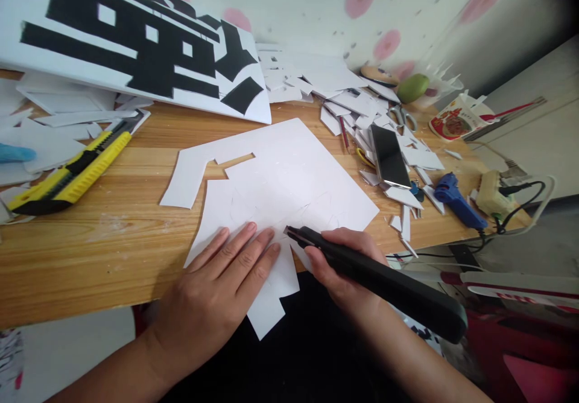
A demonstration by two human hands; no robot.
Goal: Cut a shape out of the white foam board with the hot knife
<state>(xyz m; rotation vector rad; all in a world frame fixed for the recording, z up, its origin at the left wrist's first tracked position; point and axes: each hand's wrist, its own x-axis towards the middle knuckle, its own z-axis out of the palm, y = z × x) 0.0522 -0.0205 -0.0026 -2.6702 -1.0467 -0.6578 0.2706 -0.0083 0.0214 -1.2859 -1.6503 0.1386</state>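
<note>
A white foam board sheet [289, 180] with cut-out edges lies on the wooden table, its lower strip jutting past the front edge. My left hand [221, 282] rests flat on its lower part, fingers stretched out and pressing down. Wrapped around the handle of a black cutter knife [384, 276] is my right hand [348, 270]. The knife's tip meets the board just right of my left fingertips, near a slit in the lower edge. Faint pencil lines run across the sheet's middle.
On the left lies a yellow utility knife [76, 168] among white scraps. A panel with black shapes [149, 41] leans behind. To the right are a phone [389, 155], scissors [402, 118], a pencil [344, 134], a blue glue gun [459, 201], a power strip [493, 192] and a paper cup [455, 119].
</note>
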